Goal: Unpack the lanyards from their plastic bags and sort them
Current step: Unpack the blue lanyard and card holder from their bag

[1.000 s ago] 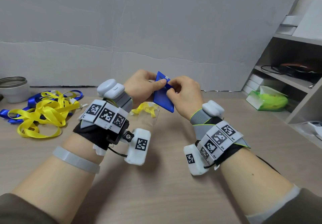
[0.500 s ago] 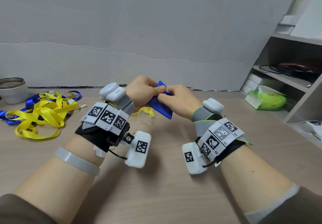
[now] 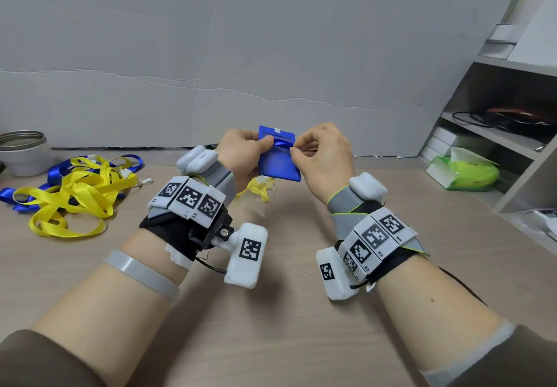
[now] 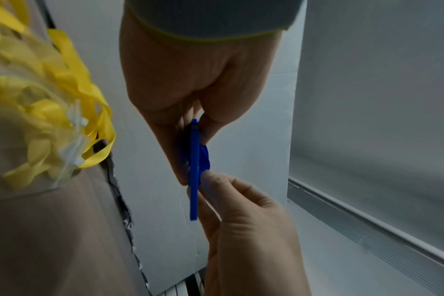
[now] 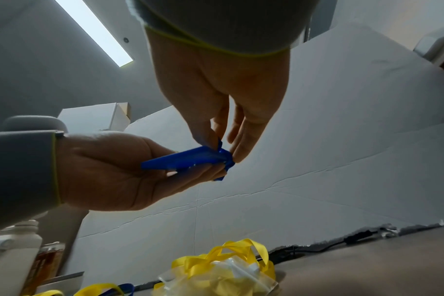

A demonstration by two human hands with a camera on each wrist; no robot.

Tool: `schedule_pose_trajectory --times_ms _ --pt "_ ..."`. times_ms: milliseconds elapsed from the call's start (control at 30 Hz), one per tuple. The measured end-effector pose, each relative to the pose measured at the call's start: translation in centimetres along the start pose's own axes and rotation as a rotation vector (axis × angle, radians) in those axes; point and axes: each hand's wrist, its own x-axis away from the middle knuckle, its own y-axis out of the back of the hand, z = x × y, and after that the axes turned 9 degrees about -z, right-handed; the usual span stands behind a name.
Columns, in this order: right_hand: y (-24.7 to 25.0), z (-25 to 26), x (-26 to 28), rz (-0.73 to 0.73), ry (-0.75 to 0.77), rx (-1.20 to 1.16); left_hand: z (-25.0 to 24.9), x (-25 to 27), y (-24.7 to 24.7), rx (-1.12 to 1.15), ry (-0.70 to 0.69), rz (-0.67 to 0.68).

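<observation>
Head view: table (image 3: 271, 311), loose lanyard pile (image 3: 72, 193) far left, bagged yellow lanyard (image 3: 256, 189) under the hands. Blue card holder (image 3: 278, 157) held up mid-air, long axis running near-far, tilted. Left hand (image 3: 241, 153) clamps its left edge, thumb on top. Right hand (image 3: 324, 157) pinches the blue strap (image 3: 283, 144) at the holder's far end, thumb and forefinger together. Strap lies between both thumbs; likely pull goes rightward.

blue bagged lanyard (image 3: 278, 157), white strip at its top edge | loose pile of lanyards (image 3: 72, 193) at far left: yellow over blue | bagged lanyard (image 5: 228, 270) on the table: yellow in clear plastic | table (image 3: 271, 341): pale wood grain | wrist tags (image 3: 190, 198): black-and-white squares | tissue pack (image 3: 464, 172) at right: green
</observation>
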Motion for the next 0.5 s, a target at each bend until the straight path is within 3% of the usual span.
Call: schedule_pose_trajectory --times_ms 200,500 --pt "-0.1 -0.3 0.7 0.050 0.021 0.043 0.6 -0.3 -0.2 0.112 -0.012 -0.115" --pt "1.2 -1.7 1.2 0.085 -0.337 -0.271 0.9 -1.0 0.0 0.094 -0.064 -0.162"
